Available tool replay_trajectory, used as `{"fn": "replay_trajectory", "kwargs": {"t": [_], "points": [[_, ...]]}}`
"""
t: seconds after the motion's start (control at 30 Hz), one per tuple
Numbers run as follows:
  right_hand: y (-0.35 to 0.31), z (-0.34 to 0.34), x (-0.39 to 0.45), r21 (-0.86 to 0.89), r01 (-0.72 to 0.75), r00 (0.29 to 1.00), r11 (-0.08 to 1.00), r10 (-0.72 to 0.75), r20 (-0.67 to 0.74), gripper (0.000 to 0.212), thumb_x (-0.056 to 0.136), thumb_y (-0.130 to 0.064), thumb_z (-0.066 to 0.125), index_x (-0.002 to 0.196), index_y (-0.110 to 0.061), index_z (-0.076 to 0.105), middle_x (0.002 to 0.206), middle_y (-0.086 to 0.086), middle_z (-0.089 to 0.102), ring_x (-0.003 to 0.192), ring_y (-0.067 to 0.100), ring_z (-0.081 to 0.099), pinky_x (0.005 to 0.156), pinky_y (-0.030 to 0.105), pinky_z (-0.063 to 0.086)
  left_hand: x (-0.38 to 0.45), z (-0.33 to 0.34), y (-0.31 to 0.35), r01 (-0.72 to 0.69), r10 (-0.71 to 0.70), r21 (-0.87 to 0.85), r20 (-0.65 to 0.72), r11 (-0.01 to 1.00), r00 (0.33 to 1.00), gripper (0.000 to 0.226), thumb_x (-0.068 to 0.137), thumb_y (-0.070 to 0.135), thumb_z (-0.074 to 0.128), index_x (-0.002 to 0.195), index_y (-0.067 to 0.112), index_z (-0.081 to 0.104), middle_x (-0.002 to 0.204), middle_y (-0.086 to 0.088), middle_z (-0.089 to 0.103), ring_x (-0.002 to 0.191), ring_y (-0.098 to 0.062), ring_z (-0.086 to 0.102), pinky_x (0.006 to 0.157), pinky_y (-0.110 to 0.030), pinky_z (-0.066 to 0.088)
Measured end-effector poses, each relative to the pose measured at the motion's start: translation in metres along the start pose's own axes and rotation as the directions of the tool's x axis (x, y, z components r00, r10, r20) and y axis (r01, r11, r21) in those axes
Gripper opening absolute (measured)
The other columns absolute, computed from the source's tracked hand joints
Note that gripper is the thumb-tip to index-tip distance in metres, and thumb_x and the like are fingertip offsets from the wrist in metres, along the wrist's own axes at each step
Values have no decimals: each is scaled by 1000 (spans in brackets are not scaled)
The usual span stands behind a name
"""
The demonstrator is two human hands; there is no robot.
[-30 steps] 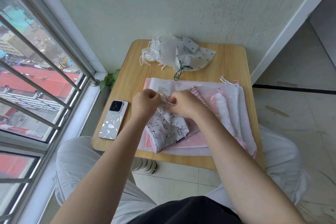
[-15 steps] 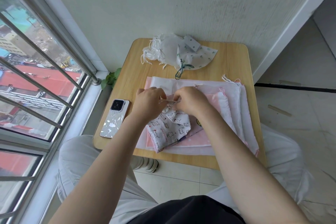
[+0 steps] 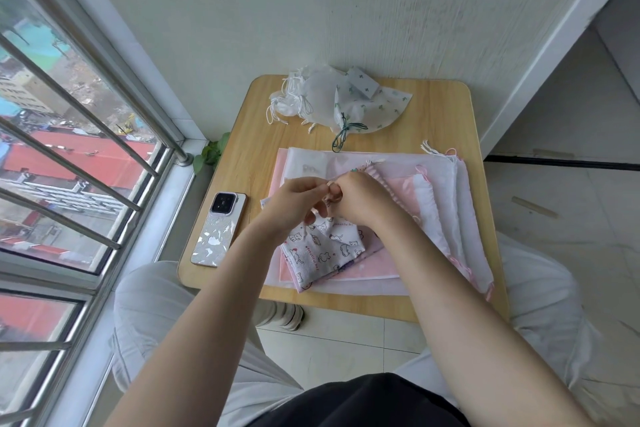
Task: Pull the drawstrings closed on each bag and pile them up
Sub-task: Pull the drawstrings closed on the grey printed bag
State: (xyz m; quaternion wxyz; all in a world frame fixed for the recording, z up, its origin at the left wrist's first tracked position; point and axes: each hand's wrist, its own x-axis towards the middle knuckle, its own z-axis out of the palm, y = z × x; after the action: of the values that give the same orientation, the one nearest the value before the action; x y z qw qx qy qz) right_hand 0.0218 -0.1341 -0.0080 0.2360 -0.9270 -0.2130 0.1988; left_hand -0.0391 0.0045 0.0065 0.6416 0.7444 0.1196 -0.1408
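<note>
The person sits at a small wooden table (image 3: 433, 114) and works with both hands at its centre. The left hand (image 3: 294, 199) and the right hand (image 3: 360, 199) meet at the top edge of a small printed bag (image 3: 322, 250) (white cloth with little animal figures). The fingers of each hand are curled and pinch the mouth of this bag, where the drawstring should be; the string itself is too small to see clearly. The body of the bag hangs toward 6 o'clock from the hands and lies on a stack of flat bags (image 3: 440, 204) in pink and white, which covers the middle and the 3 o'clock side of the table.

At 12 o'clock on the table, near the wall, a pile of closed bags (image 3: 332, 97) lies gathered; 1 of them has a green pattern and a dark green cord (image 3: 343, 137) that trails toward the flat stack. At 9 o'clock from the hands, a phone (image 3: 218, 232) lies with its back up near the table's edge, apart from the bags.
</note>
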Motion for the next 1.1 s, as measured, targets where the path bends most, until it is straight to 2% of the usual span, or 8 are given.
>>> {"fn": "replay_trajectory", "kwargs": {"t": [0.1,0.27,0.4,0.57,0.67,0.73,0.9,1.1], "points": [[-2,1,0,38,19,1000,999,-20,19,10,81,-22,60,80,-21,69,78,-1,69,75,19,66,60,32,50,2,4,1,-6,10,42,-85,999,996,19,98,12,54,98,3,71,86,-5,69,54,-11,52,46,-18,33],[-4,-12,-10,372,10,997,928,-36,65,42,86,-20,64,126,-22,53,88,-6,63,84,11,60,70,25,46,11,1,-4,32,55,311,-265,950,963,21,92,28,68,88,9,77,59,-5,53,39,-4,32,44,-17,26],[-5,-23,-7,440,11,999,898,-23,22,29,89,-13,59,117,-22,58,88,3,66,76,11,58,66,25,41,12,-1,-6,31,62,483,-174,875,983,27,92,17,59,79,-5,67,55,-1,42,39,-6,30,42,-15,24],[-13,-30,-3,554,99,994,827,-58,-91,26,91,-12,58,115,-21,61,83,-10,59,82,4,58,74,21,45,11,3,-8,-33,88,638,-55,770,995,31,91,23,63,66,4,61,54,4,45,43,-6,35,45,-16,29],[-23,-25,-1,551,291,946,782,-151,-286,48,88,-4,56,132,-23,51,129,-9,59,122,-2,51,101,16,37,14,3,-12,4,70,573,-107,819,992,38,95,25,60,69,-3,60,58,-3,46,45,-10,34,43,-15,28],[-21,-21,0,496,298,936,816,-148,-319,49,89,-1,54,135,-20,52,137,-7,55,127,2,48,109,21,36,14,2,-11,45,22,477,-133,878,991,35,95,24,58,73,-1,66,64,-6,53,52,-14,39,48,-16,31],[-2,1,-2,398,106,987,911,-47,-154,26,86,-5,58,99,-21,73,96,-7,74,92,9,67,89,36,55,10,-4,0,126,-101,177,-144,976,984,24,95,15,52,74,8,62,59,5,59,45,-7,42,42,-16,29],[3,10,-1,415,112,979,903,-29,-202,11,83,-13,72,90,-22,74,85,-7,73,83,10,68,81,37,57,9,-7,-4,178,-170,62,-120,982,978,21,93,15,51,81,6,65,64,0,63,48,-9,44,46,-23,26]]}}
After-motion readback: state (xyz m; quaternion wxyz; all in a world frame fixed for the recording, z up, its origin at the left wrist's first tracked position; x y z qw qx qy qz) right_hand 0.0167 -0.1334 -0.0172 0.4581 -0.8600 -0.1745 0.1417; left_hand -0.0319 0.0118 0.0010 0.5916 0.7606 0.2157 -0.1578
